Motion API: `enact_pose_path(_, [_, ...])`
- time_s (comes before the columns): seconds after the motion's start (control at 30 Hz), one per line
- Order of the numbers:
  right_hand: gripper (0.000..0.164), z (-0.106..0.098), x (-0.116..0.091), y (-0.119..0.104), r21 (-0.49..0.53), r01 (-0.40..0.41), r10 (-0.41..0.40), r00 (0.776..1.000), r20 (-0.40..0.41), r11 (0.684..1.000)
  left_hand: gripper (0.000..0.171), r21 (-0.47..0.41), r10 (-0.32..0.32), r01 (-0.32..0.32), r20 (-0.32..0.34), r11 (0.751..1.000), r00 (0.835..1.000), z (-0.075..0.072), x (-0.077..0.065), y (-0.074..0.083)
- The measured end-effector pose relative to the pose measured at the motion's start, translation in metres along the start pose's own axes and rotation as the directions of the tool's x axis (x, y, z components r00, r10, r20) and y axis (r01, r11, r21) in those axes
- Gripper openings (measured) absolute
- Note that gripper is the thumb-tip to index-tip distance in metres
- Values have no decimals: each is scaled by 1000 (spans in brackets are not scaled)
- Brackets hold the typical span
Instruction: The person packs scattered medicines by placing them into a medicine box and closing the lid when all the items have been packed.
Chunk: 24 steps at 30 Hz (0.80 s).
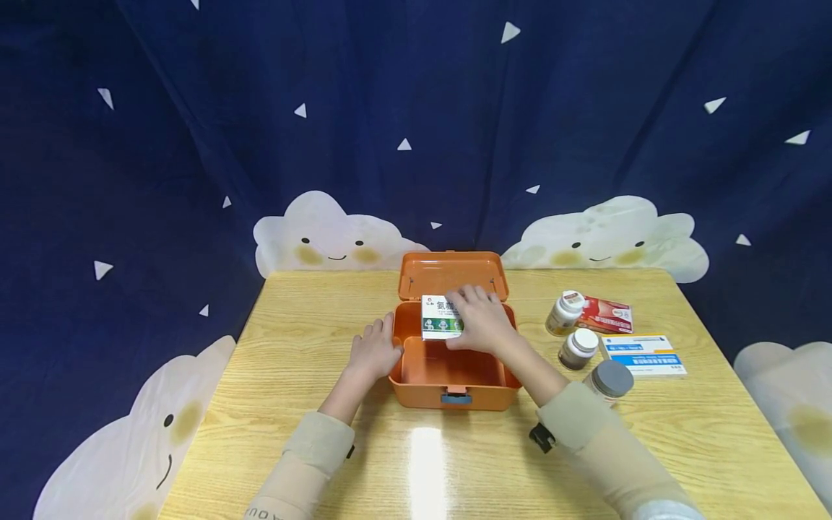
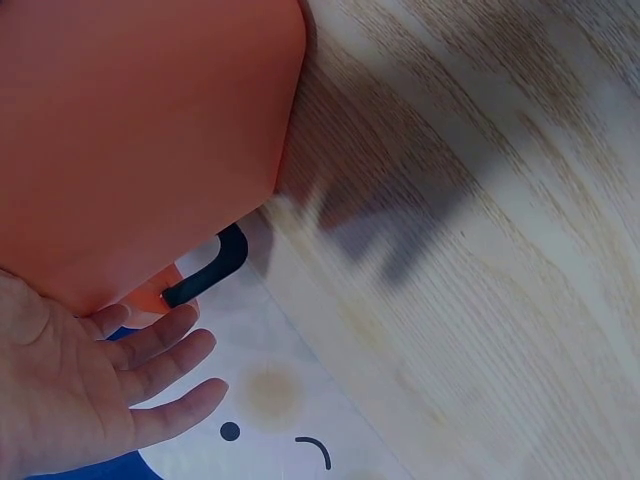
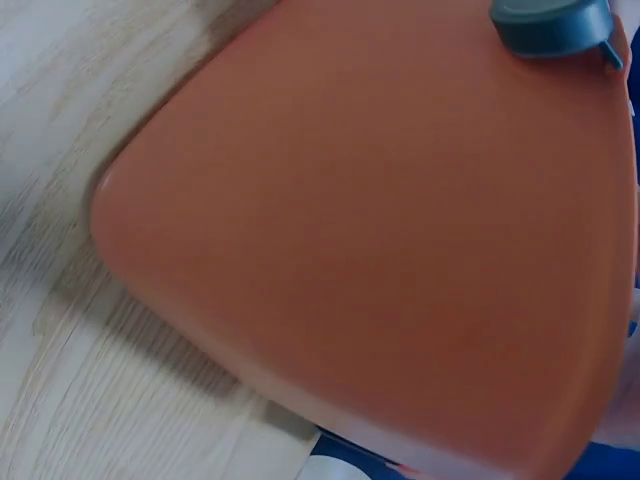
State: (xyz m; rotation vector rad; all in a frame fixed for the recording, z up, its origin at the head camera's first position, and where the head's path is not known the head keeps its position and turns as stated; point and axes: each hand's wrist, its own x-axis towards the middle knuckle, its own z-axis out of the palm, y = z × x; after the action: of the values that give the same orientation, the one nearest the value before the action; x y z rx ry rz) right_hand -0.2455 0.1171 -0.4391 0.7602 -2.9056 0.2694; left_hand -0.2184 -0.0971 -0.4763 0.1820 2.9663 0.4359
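An orange plastic case (image 1: 419, 396) stands in the middle of the table with its lid (image 1: 451, 274) raised at the back. Over the rear of its interior, my right hand (image 1: 482, 323) grips a white and green medicine box (image 1: 437, 318) by its right end. My left hand (image 1: 373, 354) rests at the case's left rim, its fingers extended along the outside. In the left wrist view the left fingers (image 2: 170, 385) are spread beside the orange wall (image 2: 150, 130). The right wrist view is mostly filled by the case's outer wall (image 3: 370, 220), which hides the right hand's grasp.
At the right lie a red carton (image 1: 607, 315) and a blue and white carton (image 1: 643, 355). Beside them stand a white bottle (image 1: 564, 314), a brown bottle with a white cap (image 1: 578, 349) and a grey-capped bottle (image 1: 611, 379). A dark blue curtain (image 1: 364, 87) hangs behind the table.
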Motion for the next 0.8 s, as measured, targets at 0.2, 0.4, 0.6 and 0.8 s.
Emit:
enact_pose_path(0.2, [85, 4, 0, -7, -24, -10, 11, 999, 30, 1000, 65, 0, 1, -1, -3, 1000, 1000, 0, 1, 0])
enact_pose_path(0.4, [88, 13, 1, -14, -17, -16, 18, 995, 103, 1000, 65, 7, -2, 2, 1, 1000, 1000, 0, 0, 0])
enact_pose_path(0.6, [84, 25, 7, -18, -22, -22, 25, 986, 168, 1000, 66, -1, -6, 6, 5, 1000, 1000, 0, 0, 0])
enact_pose_path(0.8, [80, 34, 12, -24, -32, -17, 24, 974, 224, 999, 66, 1, -5, 5, 6, 1000, 1000, -1, -1, 0])
